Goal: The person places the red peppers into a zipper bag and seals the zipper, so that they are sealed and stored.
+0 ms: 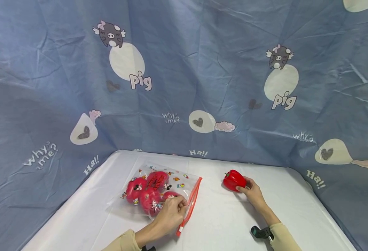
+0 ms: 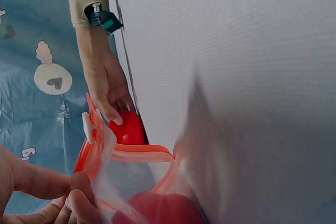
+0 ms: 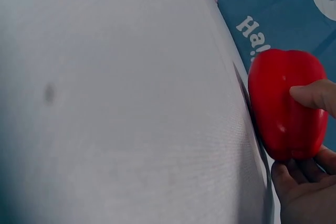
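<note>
A clear zip bag [image 1: 184,188] with cartoon prints and a red-orange zip edge lies on the left of the white table. Several red peppers [image 1: 136,190] are inside it. My left hand [image 1: 171,212] pinches the bag near its opening. In the left wrist view the zip edge [image 2: 142,153] gapes, with a red pepper [image 2: 160,208] visible within. To the right of the bag, my right hand [image 1: 253,191] grips a red bell pepper [image 1: 234,180] with a green stem. The right wrist view shows the thumb across that pepper [image 3: 286,103] and fingers under its end.
The white table [image 1: 221,219] has rounded back corners. Behind and beside it hangs a blue curtain [image 1: 184,69] printed with pigs and words. A dark device [image 1: 260,233] is strapped to the right wrist.
</note>
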`<state>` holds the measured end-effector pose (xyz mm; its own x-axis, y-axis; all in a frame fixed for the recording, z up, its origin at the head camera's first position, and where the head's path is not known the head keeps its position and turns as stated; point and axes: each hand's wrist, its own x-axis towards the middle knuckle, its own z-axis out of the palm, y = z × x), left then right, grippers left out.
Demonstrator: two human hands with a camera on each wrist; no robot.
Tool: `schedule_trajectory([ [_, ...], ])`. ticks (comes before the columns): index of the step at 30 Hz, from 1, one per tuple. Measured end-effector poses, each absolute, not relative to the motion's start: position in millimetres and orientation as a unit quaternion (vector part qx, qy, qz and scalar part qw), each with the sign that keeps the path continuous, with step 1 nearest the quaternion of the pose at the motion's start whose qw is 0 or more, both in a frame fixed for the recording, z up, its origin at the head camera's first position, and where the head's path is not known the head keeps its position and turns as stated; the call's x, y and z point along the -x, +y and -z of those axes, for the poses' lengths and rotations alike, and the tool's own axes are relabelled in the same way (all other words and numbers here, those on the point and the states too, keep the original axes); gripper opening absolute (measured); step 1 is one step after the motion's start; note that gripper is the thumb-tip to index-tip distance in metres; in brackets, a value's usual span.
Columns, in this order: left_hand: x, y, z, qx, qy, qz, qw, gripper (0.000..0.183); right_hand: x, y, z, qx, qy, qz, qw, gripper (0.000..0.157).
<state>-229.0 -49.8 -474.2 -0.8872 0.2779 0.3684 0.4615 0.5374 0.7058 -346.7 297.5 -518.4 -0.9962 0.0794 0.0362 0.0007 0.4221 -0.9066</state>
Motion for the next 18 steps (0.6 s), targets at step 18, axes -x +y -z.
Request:
schedule_trajectory([
  [18,228.8,-49.9,473.0,0.211,-0.870,0.434,0.101,0.009,338.0,296.4,517.9,0.024,-0.854,-0.518,0.033,0.068],
])
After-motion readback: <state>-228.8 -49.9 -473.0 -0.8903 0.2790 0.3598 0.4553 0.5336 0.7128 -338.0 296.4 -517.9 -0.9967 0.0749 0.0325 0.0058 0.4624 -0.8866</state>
